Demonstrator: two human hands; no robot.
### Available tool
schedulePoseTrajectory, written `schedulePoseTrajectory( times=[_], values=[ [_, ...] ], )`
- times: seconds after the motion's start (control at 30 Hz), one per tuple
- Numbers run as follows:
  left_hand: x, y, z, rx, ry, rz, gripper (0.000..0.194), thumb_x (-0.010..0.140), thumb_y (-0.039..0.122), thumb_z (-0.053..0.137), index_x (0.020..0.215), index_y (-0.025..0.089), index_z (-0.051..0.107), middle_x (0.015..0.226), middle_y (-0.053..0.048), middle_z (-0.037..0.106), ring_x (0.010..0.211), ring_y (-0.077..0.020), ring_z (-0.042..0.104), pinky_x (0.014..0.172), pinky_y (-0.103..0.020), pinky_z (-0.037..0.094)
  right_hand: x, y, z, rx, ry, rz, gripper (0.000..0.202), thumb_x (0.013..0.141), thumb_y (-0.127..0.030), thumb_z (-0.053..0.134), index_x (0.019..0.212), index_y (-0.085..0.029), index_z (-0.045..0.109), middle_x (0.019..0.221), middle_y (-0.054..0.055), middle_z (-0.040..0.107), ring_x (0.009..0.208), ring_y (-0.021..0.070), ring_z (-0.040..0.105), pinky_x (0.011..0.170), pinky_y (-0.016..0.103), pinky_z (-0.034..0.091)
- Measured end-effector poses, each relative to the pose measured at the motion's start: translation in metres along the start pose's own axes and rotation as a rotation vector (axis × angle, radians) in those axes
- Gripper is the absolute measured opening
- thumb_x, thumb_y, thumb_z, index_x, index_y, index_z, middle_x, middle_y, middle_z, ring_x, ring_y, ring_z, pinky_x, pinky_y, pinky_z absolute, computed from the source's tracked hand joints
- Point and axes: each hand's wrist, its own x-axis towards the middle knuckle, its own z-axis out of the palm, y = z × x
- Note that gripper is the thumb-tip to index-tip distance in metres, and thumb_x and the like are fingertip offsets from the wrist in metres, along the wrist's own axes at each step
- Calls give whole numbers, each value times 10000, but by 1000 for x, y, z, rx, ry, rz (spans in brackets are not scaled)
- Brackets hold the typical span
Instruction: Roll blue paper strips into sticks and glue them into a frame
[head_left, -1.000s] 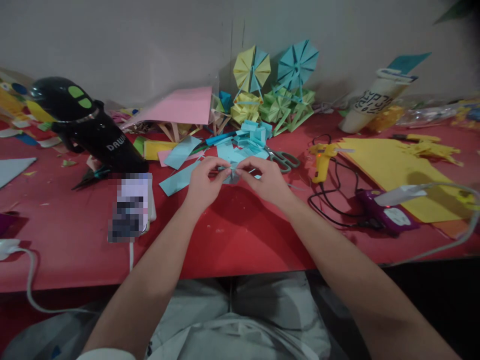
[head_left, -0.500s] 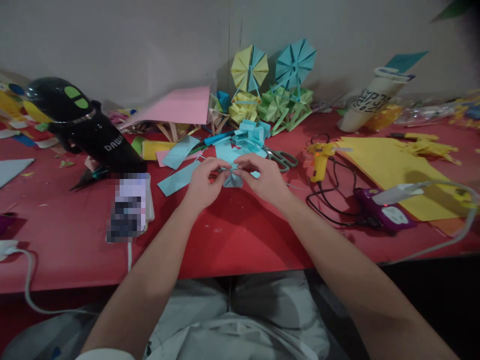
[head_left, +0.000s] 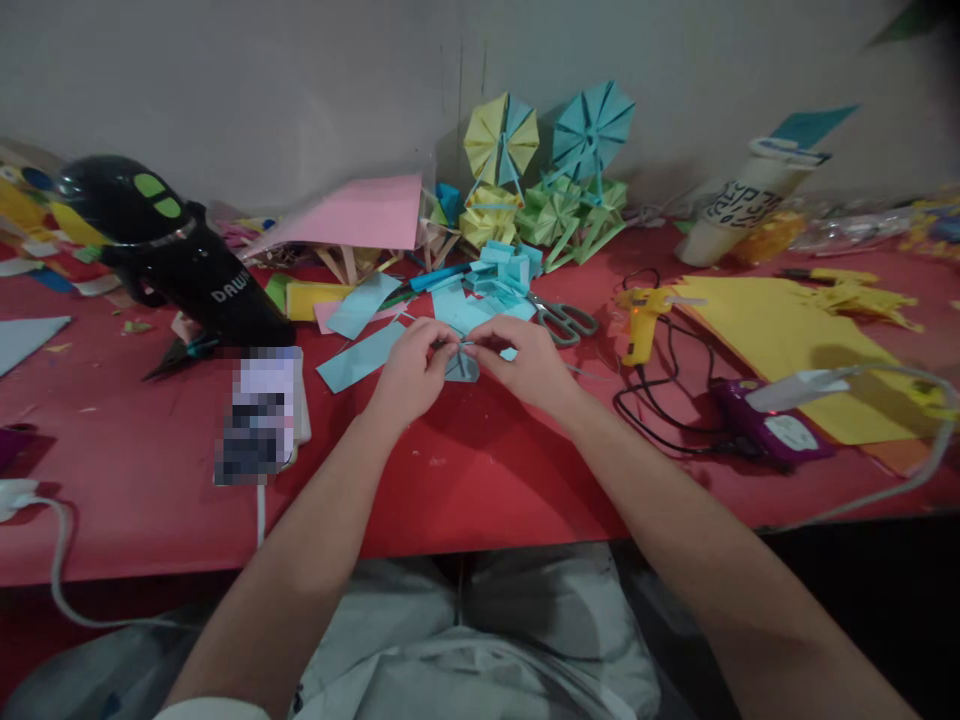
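Note:
A small folded piece of light blue paper (head_left: 462,366) is pinched between my two hands above the red table (head_left: 487,480). My left hand (head_left: 416,365) grips its left side with thumb and fingertips. From the right, my right hand (head_left: 517,360) holds it the same way, the fingertips of both hands nearly meeting. The fingers cover the paper's upper part. Blue paper strips (head_left: 360,357) lie to the left of my left hand, and a pile of blue pieces (head_left: 502,275) is just behind both hands.
Scissors (head_left: 566,320) and a yellow glue gun (head_left: 641,325) with its cable lie right, near a purple power socket (head_left: 772,425) and yellow sheets (head_left: 795,350). Left are a phone (head_left: 259,415) and a black bottle (head_left: 195,260). Folded paper fans (head_left: 592,130) stand behind.
The fingertips have shifted slightly on the blue paper, and its visible lower part is tilted a little differently. Both hands remain in nearly the same place.

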Motion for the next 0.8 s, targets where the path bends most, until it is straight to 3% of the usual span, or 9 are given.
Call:
schedulePoseTrajectory(
  times=[0.17,0.33,0.67,0.8],
  values=[
    [0,2,-2,-11,17,-18,73,874,154,607,854,196,664,916,-40,679,873,-177,624,765,-299,507,0,2,0,2,24,-23,186,933,-381,631,844,-222,669,851,38,685,800,173,601,706,312,500],
    [1,2,-3,-159,68,-128,64,823,226,689,877,191,687,904,-38,715,809,-163,655,732,-284,532,1,5,-2,34,74,-4,217,942,-414,611,844,-221,625,883,39,651,823,171,589,691,302,512],
    [3,7,-6,-228,99,-244,32,762,216,732,759,186,744,756,-24,753,712,-166,685,703,-287,559,0,1,-1,11,135,-61,271,928,-479,629,830,-227,652,1008,72,634,969,209,603,773,348,564],
    [4,7,-7,-272,141,-273,32,733,209,760,734,178,766,751,-33,761,714,-173,695,706,-287,567,1,2,-3,115,118,5,331,913,-549,628,840,-229,674,1005,68,671,950,207,630,771,350,564]
  ],
)
